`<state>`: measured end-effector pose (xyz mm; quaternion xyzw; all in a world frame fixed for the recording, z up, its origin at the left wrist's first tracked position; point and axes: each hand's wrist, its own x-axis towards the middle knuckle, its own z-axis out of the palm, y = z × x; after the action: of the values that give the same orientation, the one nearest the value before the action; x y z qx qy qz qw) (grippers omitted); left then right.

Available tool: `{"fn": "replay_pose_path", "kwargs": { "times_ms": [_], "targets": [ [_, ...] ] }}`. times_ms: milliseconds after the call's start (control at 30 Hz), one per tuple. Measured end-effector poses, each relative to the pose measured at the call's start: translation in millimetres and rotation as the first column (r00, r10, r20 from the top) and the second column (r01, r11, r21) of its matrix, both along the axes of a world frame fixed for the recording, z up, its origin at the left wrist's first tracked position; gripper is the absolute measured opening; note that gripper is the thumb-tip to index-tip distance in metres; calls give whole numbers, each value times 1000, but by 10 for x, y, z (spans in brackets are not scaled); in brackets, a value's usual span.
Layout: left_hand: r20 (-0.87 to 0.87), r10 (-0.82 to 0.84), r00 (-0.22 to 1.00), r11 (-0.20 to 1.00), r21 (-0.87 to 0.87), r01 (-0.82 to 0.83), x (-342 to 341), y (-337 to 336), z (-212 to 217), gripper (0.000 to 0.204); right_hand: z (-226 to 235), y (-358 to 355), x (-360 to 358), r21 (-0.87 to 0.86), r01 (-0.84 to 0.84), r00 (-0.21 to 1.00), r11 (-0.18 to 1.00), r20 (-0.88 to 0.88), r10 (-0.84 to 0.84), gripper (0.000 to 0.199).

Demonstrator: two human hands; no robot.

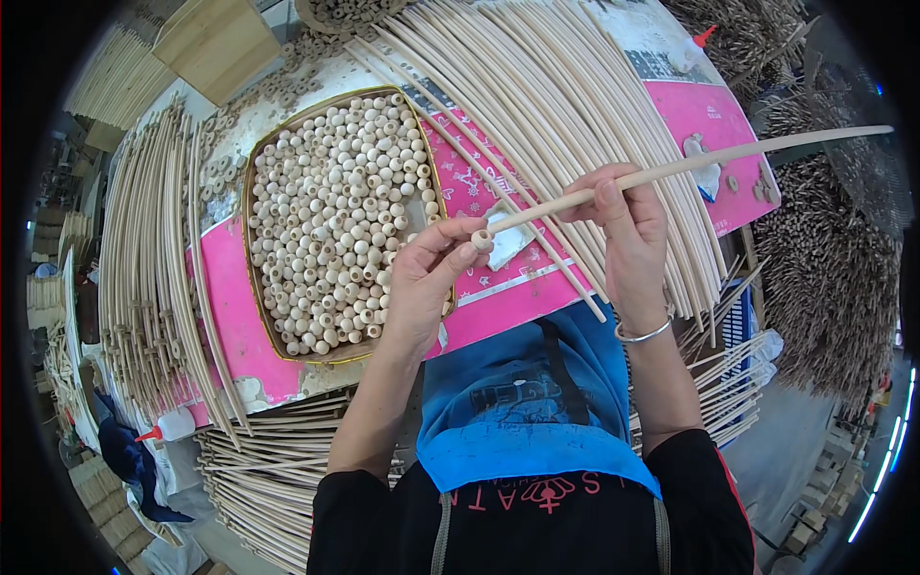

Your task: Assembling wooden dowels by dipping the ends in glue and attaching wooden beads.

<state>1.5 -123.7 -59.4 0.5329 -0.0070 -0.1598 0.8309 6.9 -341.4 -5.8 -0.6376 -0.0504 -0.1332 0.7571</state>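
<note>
My left hand [436,268] pinches a small round wooden bead [481,240] between thumb and fingers. The bead sits at the near end of a long, pale wooden rod [709,159]. My right hand [623,225], with a bangle at its wrist, is closed round that rod a little way from the bead. From there the rod runs out to the far right. Left of my left hand stands a shallow tray [251,259] with a gold rim, full of loose wooden beads [335,211]. Under the rod lies a white patch [508,240] on the pink table covering.
Many pale rods [546,86] lie side by side behind my right hand. More rods [144,259], with rings on them, lie at the left. A glue bottle with a red tip [172,425] is at the left edge; another [686,54] is at the back. Bundled sticks [824,278] stand at right.
</note>
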Motion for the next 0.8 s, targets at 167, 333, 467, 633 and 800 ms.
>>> {"fn": "replay_pose_path", "kwargs": {
  "times_ms": [167,333,467,633,800],
  "targets": [
    [13,-14,1000,1000,7,13,-31,-2,35,26,-83,6,-35,7,-18,999,1000,-41,18,21],
    [3,-29,1000,1000,9,29,-85,-16,51,26,-182,-16,-84,58,-18,999,998,-43,20,18],
    [0,-20,1000,999,36,20,-112,-70,60,25,-178,-46,-123,55,-17,999,998,-30,18,17],
    [47,-6,999,986,166,-2,-75,-133,57,22,-192,-105,-128,-34,1,1000,999,-26,-2,15],
    [130,21,991,972,229,-51,-44,94,60,20,-250,226,-191,-56,171,985,984,-26,-173,14]
  ]
}}
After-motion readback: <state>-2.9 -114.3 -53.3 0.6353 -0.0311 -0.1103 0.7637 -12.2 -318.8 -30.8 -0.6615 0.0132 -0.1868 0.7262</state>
